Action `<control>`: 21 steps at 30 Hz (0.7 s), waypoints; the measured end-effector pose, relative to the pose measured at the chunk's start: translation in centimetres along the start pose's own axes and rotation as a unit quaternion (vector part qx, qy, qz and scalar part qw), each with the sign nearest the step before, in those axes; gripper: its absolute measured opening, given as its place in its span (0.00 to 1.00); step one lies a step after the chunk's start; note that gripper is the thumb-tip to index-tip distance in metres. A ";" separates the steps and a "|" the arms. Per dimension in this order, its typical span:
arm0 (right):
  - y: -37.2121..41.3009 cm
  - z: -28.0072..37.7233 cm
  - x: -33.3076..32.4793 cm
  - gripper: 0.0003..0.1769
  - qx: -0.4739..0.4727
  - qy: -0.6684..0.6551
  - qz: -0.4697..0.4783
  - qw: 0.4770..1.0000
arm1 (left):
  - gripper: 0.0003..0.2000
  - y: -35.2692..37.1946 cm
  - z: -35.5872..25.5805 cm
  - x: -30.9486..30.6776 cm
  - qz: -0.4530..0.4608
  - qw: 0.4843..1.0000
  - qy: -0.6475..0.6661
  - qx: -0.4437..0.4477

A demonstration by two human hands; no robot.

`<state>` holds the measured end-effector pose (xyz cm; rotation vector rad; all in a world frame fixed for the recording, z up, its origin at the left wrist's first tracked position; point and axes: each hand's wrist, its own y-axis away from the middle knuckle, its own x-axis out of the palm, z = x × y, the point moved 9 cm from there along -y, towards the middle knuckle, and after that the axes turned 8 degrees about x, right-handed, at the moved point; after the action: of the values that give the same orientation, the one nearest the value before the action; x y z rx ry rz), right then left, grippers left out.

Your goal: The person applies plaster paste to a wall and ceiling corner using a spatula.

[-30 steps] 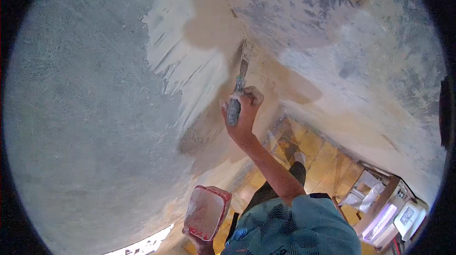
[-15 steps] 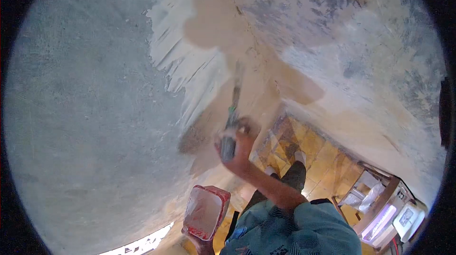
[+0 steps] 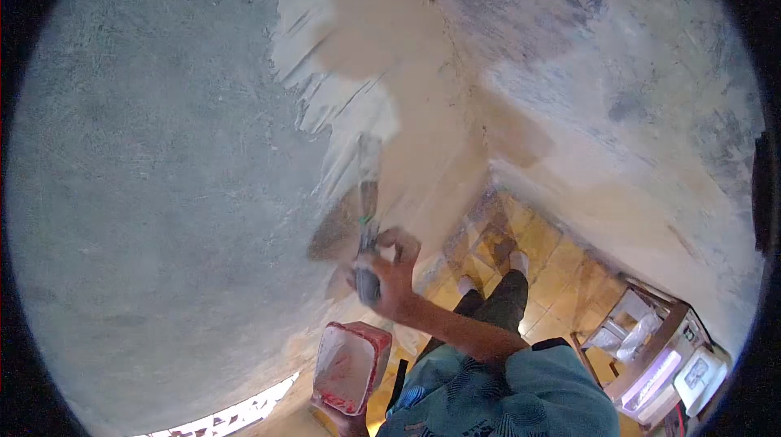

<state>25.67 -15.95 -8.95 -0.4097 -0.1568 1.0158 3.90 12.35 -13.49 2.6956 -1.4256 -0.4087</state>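
Observation:
My right hand (image 3: 390, 278) is closed round the dark handle of a putty knife (image 3: 368, 197), its blade up against the wall (image 3: 195, 152). A pale, fresh-looking layer of filler (image 3: 362, 107) with ragged streaks lies around the blade, over the grey surface. Lower down, my left hand (image 3: 348, 419) grips a red-and-white plastic tub (image 3: 346, 364) from below, tilted so its inside faces me. White paste smears the tub's inner walls, and its rim is red.
Two walls meet at a corner with a cracked seam (image 3: 455, 54). Yellow floor tiles (image 3: 541, 233) lie below, where my feet stand. At the lower right, a wooden stand (image 3: 663, 331) holds plastic-wrapped items and a white device (image 3: 700, 380). Light comes through a patterned opening (image 3: 236, 421) at the lower left.
My right hand and the putty knife have moved left and a little down, off the area near the corner onto the streaked filler. The tub stays nearly where it was.

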 end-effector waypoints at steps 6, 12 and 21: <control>1.0 0.4 -1.9 0.17 -0.001 0.009 -0.008 1.000 | 0.42 -0.2 -0.6 -0.4 0.008 0.997 -0.061 0.036; -6.4 -2.3 -3.6 0.19 0.018 0.024 -0.086 0.996 | 0.41 0.6 -1.0 0.8 -0.012 0.999 -0.024 0.016; 0.5 1.7 -0.7 0.19 0.004 -0.025 0.004 1.000 | 0.40 -0.7 0.1 0.2 0.079 0.997 0.013 0.020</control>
<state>24.43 -15.88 -7.59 -0.3773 -0.1958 1.0342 4.55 12.63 -13.76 2.5829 -1.6406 -0.3361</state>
